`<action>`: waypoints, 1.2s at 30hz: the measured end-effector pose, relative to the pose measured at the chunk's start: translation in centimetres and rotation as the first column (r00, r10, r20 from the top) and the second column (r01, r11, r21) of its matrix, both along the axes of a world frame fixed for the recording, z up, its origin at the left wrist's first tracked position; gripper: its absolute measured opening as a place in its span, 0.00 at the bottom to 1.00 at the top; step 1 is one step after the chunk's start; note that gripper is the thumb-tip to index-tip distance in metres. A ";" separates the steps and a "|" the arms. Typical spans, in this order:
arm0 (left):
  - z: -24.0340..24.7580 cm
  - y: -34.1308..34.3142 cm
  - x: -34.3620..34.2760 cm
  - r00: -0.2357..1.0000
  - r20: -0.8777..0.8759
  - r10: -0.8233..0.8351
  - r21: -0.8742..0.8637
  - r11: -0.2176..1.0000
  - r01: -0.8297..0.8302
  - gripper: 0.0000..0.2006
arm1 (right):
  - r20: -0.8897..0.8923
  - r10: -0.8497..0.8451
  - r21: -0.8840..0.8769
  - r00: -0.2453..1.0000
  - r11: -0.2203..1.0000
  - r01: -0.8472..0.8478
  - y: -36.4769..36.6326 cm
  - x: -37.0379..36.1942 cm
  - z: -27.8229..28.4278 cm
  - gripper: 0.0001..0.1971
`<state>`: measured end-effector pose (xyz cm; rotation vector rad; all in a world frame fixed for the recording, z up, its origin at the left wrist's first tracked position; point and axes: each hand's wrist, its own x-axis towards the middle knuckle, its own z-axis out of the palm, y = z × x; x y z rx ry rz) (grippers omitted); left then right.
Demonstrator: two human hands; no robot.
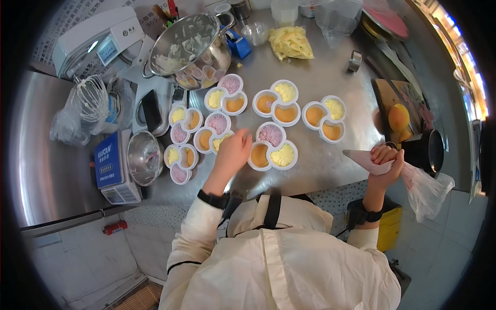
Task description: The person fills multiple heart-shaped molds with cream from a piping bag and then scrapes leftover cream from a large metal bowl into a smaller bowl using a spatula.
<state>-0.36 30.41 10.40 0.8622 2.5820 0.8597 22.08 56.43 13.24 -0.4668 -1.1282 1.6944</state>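
Note:
In my right hand (pixel 385 161) is a piping bag (pixel 413 182) with pink filling, gripped around its middle. Its tip points left over the steel table, and the loose clear end hangs to the right. My left hand (pixel 233 154) is curled over the right edge of a three-part white cup (pixel 205 138) and hides part of its yellow section; whether the fingers pinch its rim is hidden. Several such cups stand around it, holding orange, yellow shredded and pink strand fillings. Two orange sections show in the cup (pixel 267 103) at upper middle and in the cup (pixel 313 114) at right.
A large steel pot (pixel 188 46) with white residue stands at back left, near a whisk (pixel 90 98), a steel bowl (pixel 144 157) and a blue-sided scale (pixel 111 160). Behind lies a bag of yellow strips (pixel 291 43). At right are a mango (pixel 399 118) and a black pan (pixel 431 150).

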 end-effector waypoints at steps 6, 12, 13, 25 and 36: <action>-2.4 7.0 -7.7 0.915 0.388 0.110 -0.249 0.968 -0.010 0.16 | -0.015 0.011 0.027 1.000 1.000 -0.010 -1.4 2.4 -1.4 0.25; -1.8 10.1 -7.8 0.986 0.121 0.117 -0.388 0.920 -0.061 0.18 | 0.048 -0.133 0.077 0.990 0.989 0.129 -1.1 5.7 -2.2 0.25; -2.3 10.2 -8.0 0.986 0.119 0.115 -0.389 0.919 -0.061 0.18 | 0.048 -0.149 0.053 0.988 0.988 0.146 -1.1 6.0 -2.4 0.25; 0.8 6.8 -6.7 0.732 0.680 0.041 0.362 0.850 -0.384 0.16 | 0.075 -0.036 0.134 0.997 0.991 0.026 -1.7 4.8 -1.9 0.25; 2.4 -9.1 6.0 0.387 0.921 -0.048 0.163 0.949 -0.271 0.23 | 0.129 0.092 0.136 0.987 0.985 -0.110 -1.8 1.1 -1.8 0.25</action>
